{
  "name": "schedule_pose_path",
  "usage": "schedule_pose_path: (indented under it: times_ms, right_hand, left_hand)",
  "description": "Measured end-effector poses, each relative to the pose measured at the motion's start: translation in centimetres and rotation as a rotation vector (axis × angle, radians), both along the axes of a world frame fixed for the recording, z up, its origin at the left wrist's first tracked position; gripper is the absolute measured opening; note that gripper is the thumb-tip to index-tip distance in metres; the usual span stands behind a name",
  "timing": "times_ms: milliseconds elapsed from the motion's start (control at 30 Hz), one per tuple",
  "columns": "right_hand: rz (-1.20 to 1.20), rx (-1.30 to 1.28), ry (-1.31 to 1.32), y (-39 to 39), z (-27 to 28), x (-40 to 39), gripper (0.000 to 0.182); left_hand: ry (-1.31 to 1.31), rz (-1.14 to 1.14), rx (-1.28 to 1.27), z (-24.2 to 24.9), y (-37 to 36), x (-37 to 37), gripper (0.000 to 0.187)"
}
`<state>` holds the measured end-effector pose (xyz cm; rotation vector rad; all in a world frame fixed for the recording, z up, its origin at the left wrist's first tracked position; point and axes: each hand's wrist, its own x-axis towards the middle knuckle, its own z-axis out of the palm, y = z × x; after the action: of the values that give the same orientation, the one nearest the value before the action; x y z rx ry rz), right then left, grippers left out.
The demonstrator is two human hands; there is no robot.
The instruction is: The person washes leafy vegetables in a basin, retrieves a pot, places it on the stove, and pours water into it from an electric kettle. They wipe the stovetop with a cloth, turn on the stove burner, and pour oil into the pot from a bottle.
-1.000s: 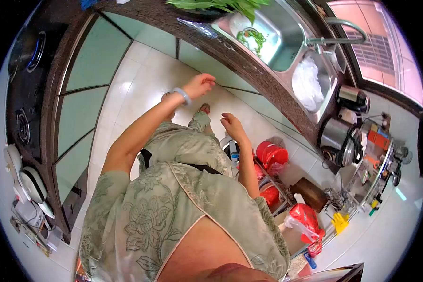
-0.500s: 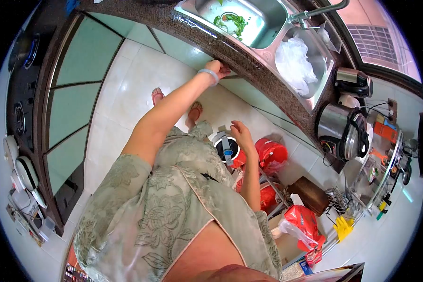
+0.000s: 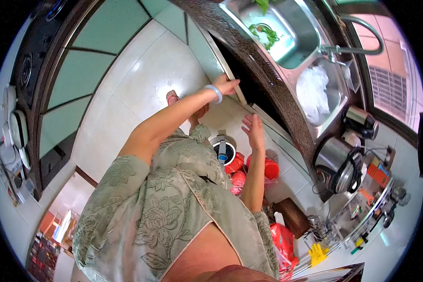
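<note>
My left hand [image 3: 227,86], with a pale bangle [image 3: 215,93] at its wrist, is closed on the edge of a pale green cabinet door [image 3: 205,48] under the counter. The door stands ajar, swung out from the counter front, and a dark gap [image 3: 242,75] shows behind it. My right hand [image 3: 254,131] is held in the air before the lower cabinets, fingers apart, holding nothing. Below it is a round white container with a dark inside [image 3: 229,153] and a grey handle across it. Red plastic bags [image 3: 266,168] lie beside it.
Above the cabinet runs a dark stone counter [image 3: 249,61] with a steel double sink [image 3: 310,40]. Leafy greens [image 3: 267,35] lie in one bowl, a white plastic bag [image 3: 311,91] in the other. An electric cooker [image 3: 334,162] and a kettle [image 3: 360,123] stand right. Yellow gloves [image 3: 317,254] hang lower right.
The cabinet door has swung out from the counter front with my left hand at its edge, exposing the dark interior. My right hand has lifted and its fingers have spread. The view has turned.
</note>
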<state>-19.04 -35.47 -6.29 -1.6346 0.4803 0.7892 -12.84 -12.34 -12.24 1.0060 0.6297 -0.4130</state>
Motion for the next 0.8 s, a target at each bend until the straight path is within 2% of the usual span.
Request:
schedule_pose_path:
  times_ms: [33,67,100,167,233,300,367,433,500,567,633,700,733,800]
  right_hand:
    - [-0.201,0.062,0.066,0.6,0.0,0.9,0.056]
    - [-0.17,0.112,0.087,0.4,-1.0,1.6,0.064]
    - [-0.158,0.111,0.095,0.5,-2.0,1.6,0.064]
    - [-0.245,0.045,0.077,1.3,-2.9,1.9,0.067]
    - [-0.261,0.02,0.058,1.6,-3.4,2.3,0.063]
    - [-0.376,0.023,0.041,2.1,-3.8,3.3,0.058]
    - [-0.425,0.016,0.028,2.9,-4.1,4.3,0.055]
    - [-0.472,0.004,0.013,3.0,-4.7,5.4,0.051]
    - [-0.539,0.04,-0.035,2.8,-5.6,6.3,0.047]
    - [-0.54,-0.012,-0.038,4.2,-4.9,7.0,0.048]
    - [-0.572,-0.032,-0.085,4.4,-5.5,7.3,0.054]
    - [-0.499,-0.049,-0.026,5.7,-5.9,6.7,0.057]
    - [-0.404,-0.142,0.033,6.7,-6.8,6.6,0.058]
    - [-0.117,-0.112,0.051,9.7,-7.1,6.0,0.046]
  left_hand:
    - [-0.037,-0.096,0.105,1.4,1.2,-1.4,0.037]
    - [-0.016,-0.208,0.214,1.6,2.6,-2.6,0.04]
    - [-0.026,-0.219,0.219,0.3,3.6,-4.1,0.041]
    - [-0.143,-0.332,0.419,2.1,7.4,-7.3,0.045]
    - [-0.091,-0.359,0.477,2.3,11.0,-10.4,0.046]
    - [-0.231,-0.317,0.837,1.2,14.7,-13.7,0.042]
    - [-0.019,-0.304,0.79,3.6,18.9,-15.4,0.036]
    - [0.038,-0.232,0.958,5.0,22.5,-17.0,0.028]
    - [-0.087,-0.213,1.316,4.2,26.1,-18.3,0.022]
    - [-0.057,-0.134,1.576,4.8,28.6,-18.3,0.019]
    - [-0.055,-0.108,1.717,4.0,31.7,-17.7,0.02]
    - [-0.015,-0.075,1.7,4.6,33.5,-16.3,0.025]
    - [-0.035,-0.034,1.751,4.6,34.2,-15.6,0.028]
    - [0.012,-0.024,1.754,4.8,34.7,-14.7,0.04]
